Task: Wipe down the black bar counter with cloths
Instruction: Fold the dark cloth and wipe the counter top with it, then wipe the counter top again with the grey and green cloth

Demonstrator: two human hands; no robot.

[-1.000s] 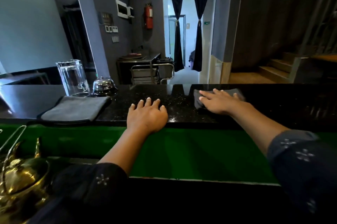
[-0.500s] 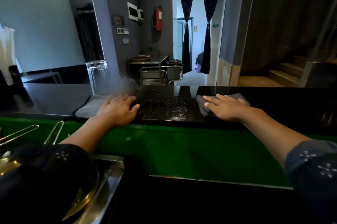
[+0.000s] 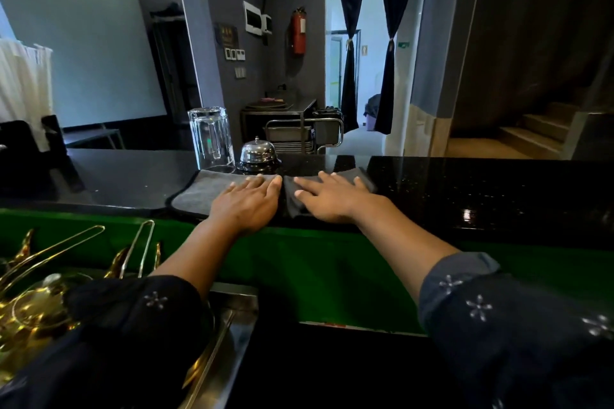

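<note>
The black speckled bar counter (image 3: 481, 189) runs across the view above a green front panel. A light grey cloth (image 3: 199, 190) lies flat on it at centre left, and my left hand (image 3: 247, 202) rests on that cloth's right part with fingers straight. Right beside it lies a darker grey cloth (image 3: 292, 199), pressed flat under my right hand (image 3: 332, 197), whose fingers are spread and straight. The two hands sit close together, almost touching.
An upturned glass pitcher (image 3: 211, 139) and a chrome service bell (image 3: 257, 152) stand just behind the light cloth. Gold utensils and a steel tray (image 3: 229, 319) lie below at the lower left. A dark object (image 3: 30, 156) stands at the counter's far left.
My left hand slid left from the bare counter onto the light grey cloth. My right hand with the dark cloth moved left until it sits beside the left hand.
</note>
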